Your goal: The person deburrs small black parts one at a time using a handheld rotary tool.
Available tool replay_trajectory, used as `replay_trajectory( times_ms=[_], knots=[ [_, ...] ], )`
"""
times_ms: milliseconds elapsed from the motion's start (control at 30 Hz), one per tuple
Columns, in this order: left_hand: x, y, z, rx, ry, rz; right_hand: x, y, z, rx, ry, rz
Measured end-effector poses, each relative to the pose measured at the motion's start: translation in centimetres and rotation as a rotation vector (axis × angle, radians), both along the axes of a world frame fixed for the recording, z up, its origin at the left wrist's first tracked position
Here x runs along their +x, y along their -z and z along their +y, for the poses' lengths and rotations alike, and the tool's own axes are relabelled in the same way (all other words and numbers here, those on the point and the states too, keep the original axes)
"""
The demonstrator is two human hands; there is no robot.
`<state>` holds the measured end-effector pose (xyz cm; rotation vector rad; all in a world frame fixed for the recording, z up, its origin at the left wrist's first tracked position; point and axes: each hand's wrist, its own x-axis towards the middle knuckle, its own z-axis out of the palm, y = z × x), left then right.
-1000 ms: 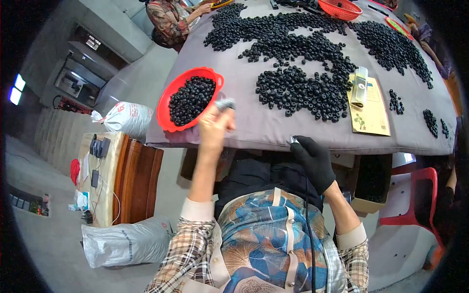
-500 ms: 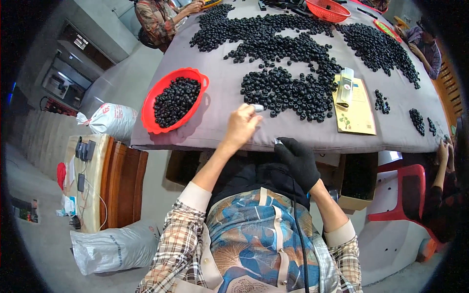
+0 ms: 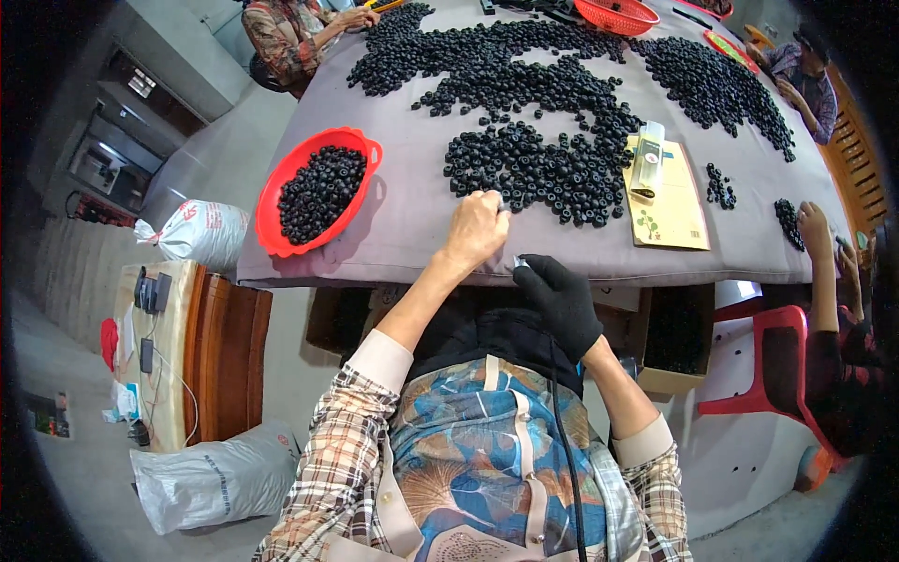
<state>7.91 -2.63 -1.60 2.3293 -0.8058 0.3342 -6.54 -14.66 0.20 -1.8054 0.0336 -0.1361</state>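
My bare left hand (image 3: 476,230) is closed at the near edge of a pile of small black ring-shaped pieces (image 3: 538,178). Something pale grey shows at its fingertips; whether a piece is pinched there is hidden. Close to the table's front edge, my right hand (image 3: 562,304) wears a black glove and is closed. A small silvery tip (image 3: 520,262) sticks out between its thumb and fingers, and the rest of that item is covered by the glove. A black cord (image 3: 563,431) runs from below this hand down my front.
On the grey-covered table stand a red bowl (image 3: 266,208) of black pieces at left and a red basket (image 3: 618,22) far back. A clear-and-yellow container (image 3: 648,159) lies on a yellow booklet (image 3: 670,211). Other people work around the table; a red chair (image 3: 782,365) is at right.
My left hand has moved slightly right, its fingers now curled against the pile's edge. The view has shifted a little. At the right, another person's hand has reached over a small cluster of pieces.
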Motion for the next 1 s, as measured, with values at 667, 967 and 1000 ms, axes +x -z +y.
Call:
replay_trajectory(
  times_ms=[667,967,1000],
  knots=[
    [-7.8,-2.6,1.7,-0.989,0.376,1.253,0.4,-0.1,-0.3,0.119,0.194,-0.002],
    [-7.3,-1.9,3.2,-0.901,0.468,1.398,0.2,-0.1,-0.3,0.177,0.11,0.062],
    [-7.3,-1.7,3.4,-0.941,0.524,1.471,0.1,-0.4,-0.2,0.167,0.097,0.068]
  ],
)
